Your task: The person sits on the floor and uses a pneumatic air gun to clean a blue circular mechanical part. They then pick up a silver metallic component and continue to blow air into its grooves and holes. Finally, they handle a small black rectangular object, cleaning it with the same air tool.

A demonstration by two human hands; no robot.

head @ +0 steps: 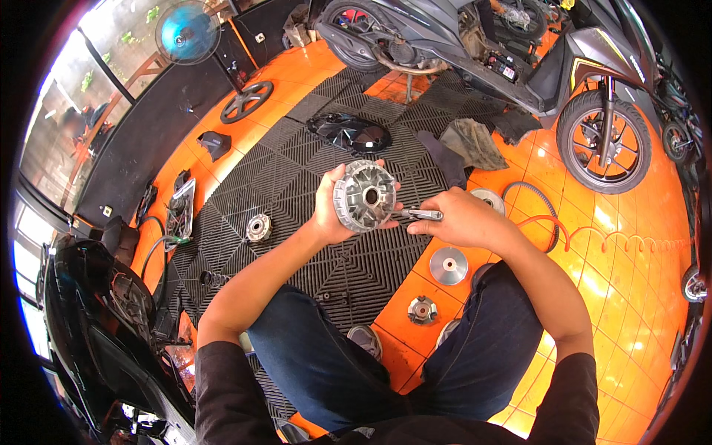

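Note:
My left hand (330, 207) holds up a silver, ribbed metal variator half (364, 196), its ramped inner side and central bore facing me. In my right hand (471, 217) is a metal air blow gun (424, 214); its thin nozzle points left at the variator's lower right edge. An orange coiled air hose (564, 236) emerges from behind my right wrist and runs right. Below that hand, a smooth silver pulley disc (449, 266) and a smaller ramp plate (422, 310) lie on orange tiles. Another metal disc (489, 200) is partly hidden by the right hand.
A black ribbed mat (300, 267) carries a round metal part (258, 227), a coil spring (212, 278) and a black cover (350, 133). A black drive belt (542, 194) and cloth (475, 144) lie right. Scooters (603, 142) (100, 334) and a fan (188, 33) stand around.

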